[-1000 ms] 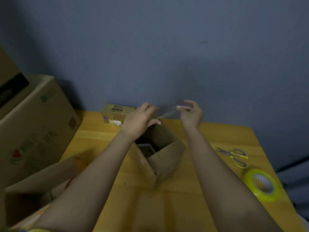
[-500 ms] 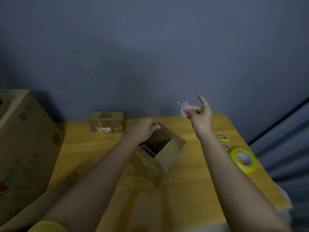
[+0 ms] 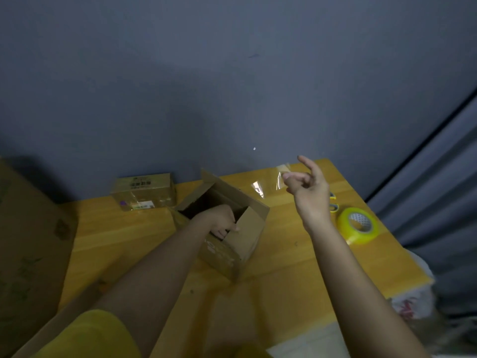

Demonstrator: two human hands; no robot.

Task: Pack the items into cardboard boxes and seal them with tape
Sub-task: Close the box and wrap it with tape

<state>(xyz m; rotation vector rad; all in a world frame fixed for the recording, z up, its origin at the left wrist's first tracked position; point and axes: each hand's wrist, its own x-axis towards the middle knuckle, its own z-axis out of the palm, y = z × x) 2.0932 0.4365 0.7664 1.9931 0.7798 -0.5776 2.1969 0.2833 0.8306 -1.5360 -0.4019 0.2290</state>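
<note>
1. Behind our wooden table (image 3: 129,236) we see a plain blue-grey wall (image 3: 232,86), and a grey curtain (image 3: 438,189) hangs on the right.
2. We count three cardboard boxes: one small open box (image 3: 240,241) in the middle of the table, one small taped box (image 3: 144,191) at the back by the wall, and one big box (image 3: 28,254) at the left edge.
3. We count one roll of yellow tape (image 3: 358,226) lying flat near the right edge of the table.
4. Just behind the roll, a bit of the scissors (image 3: 333,206) peeks out past our right wrist. We cannot see the rest.
5. We count two hands.
6. Our left hand (image 3: 222,220) reaches into the open box, and its fingers curl over the edge of the near flap.
7. Our right hand (image 3: 307,183) is lifted above the table, to the right of the open box. Its thumb and fingers pinch a clear strip of tape (image 3: 268,180), and one finger points up.
8. The clear strip hangs in the air to the left of that hand and shines a little.
9. The open box is brown, its flaps stand up, and the inside is too dark to see.
10. A white bag (image 3: 410,301) with red marks sits past the right side of the table.
</note>
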